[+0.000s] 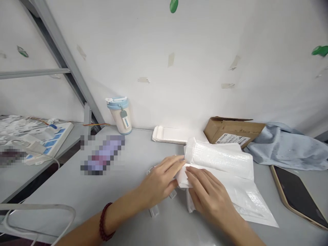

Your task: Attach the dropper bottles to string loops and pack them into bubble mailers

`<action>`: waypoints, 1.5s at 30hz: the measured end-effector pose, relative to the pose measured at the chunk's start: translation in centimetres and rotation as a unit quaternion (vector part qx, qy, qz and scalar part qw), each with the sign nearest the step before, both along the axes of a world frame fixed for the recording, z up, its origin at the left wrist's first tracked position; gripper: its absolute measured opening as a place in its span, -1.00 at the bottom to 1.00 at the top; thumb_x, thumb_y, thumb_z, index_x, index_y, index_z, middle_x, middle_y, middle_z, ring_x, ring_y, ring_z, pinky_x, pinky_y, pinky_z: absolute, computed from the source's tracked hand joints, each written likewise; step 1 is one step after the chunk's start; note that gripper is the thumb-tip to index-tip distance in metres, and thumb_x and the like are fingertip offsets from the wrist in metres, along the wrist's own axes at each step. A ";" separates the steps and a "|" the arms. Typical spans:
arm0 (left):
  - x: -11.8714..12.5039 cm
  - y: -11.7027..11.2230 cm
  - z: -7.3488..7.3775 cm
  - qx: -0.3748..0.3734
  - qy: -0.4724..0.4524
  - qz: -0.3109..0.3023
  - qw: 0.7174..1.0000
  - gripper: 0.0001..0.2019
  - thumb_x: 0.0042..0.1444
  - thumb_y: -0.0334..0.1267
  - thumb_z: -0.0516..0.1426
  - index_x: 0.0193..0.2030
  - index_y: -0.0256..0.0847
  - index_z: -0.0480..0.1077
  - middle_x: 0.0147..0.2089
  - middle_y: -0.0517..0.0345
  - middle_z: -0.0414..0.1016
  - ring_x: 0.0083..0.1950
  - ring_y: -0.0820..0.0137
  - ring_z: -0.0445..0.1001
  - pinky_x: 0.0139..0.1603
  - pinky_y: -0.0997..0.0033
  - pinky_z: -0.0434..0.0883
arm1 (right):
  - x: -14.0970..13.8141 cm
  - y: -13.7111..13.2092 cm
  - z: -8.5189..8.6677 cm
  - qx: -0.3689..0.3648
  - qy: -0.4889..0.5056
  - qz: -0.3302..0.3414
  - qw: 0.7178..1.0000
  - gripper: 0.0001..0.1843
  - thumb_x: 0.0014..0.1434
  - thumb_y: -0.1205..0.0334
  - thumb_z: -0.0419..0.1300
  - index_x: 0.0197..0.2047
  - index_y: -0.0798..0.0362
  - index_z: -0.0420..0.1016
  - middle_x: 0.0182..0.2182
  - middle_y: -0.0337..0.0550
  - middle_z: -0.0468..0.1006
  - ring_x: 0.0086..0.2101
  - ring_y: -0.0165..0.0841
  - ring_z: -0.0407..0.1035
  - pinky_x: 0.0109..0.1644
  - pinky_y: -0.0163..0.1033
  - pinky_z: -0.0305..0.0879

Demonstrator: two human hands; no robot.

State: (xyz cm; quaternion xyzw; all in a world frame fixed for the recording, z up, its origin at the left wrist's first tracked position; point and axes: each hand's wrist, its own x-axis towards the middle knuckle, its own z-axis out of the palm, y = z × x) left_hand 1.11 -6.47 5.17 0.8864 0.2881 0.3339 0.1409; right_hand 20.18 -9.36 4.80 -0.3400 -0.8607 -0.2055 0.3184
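Observation:
Both hands are together at the left end of a white packet [182,178], whose thin, box-like end shows between them. My left hand [159,178], with a dark red beaded bracelet at its wrist, presses its closed fingers on that end. From the right, my right hand [212,191] curls its fingertips over the top of the same end. White padded mailers [222,159] lie beneath and behind, glossy and wrinkled. How the packet joins them is hidden by the right hand. Under the left hand are small clear plastic pieces [154,211] and part of a thin white cable.
At the back stand a blue-lidded tumbler [120,116], a stack of white mailers [174,134] and an open cardboard box [234,131]. A grey-blue cloth [287,147] and a phone [299,194] lie right. Leftward are a blurred purple item [105,155] and a power strip [55,140].

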 end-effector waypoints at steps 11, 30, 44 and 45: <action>1.2 -1.2 -0.7 -0.076 -0.105 0.032 0.991 -0.77 0.23 -0.39 -0.11 -0.30 -0.26 0.36 -0.48 0.18 0.39 -0.47 0.47 0.35 -0.43 0.49 0.32 | -0.7 -0.6 0.7 0.115 0.061 -0.066 0.989 -0.63 0.00 0.36 0.27 -0.08 0.16 0.38 -0.32 -0.02 0.56 -0.27 -0.19 0.40 -0.09 0.04 0.21; 0.8 9.4 0.7 -0.043 0.148 0.142 0.978 -0.71 0.22 -0.41 -0.11 -0.30 -0.35 0.42 -0.31 -0.05 0.47 -0.23 0.29 0.43 -0.23 0.35 0.34 | 4.3 3.6 -0.3 -0.234 0.015 -0.201 0.951 -0.77 0.20 0.10 0.10 -0.38 0.08 0.40 -0.40 -0.14 0.57 -0.31 -0.25 0.36 -0.14 -0.09 -0.03; -2.4 13.8 -0.5 0.135 0.245 0.148 0.948 -0.80 0.16 -0.42 -0.02 -0.41 -0.33 0.38 -0.34 -0.05 0.41 -0.24 0.27 0.33 -0.20 0.30 0.26 | 4.3 3.8 -0.6 -0.078 -0.016 -0.170 0.982 -0.79 0.18 0.10 0.13 -0.26 0.07 0.42 -0.33 -0.11 0.51 -0.26 -0.25 0.31 -0.09 -0.06 -0.02; -2.6 13.5 -0.2 0.144 0.237 0.159 0.948 -0.82 0.16 -0.42 -0.02 -0.39 -0.32 0.37 -0.34 -0.06 0.40 -0.25 0.26 0.33 -0.21 0.29 0.26 | 4.2 3.8 -0.7 -0.075 -0.017 -0.169 0.983 -0.80 0.18 0.10 0.14 -0.26 0.07 0.42 -0.32 -0.11 0.51 -0.26 -0.25 0.31 -0.08 -0.06 -0.02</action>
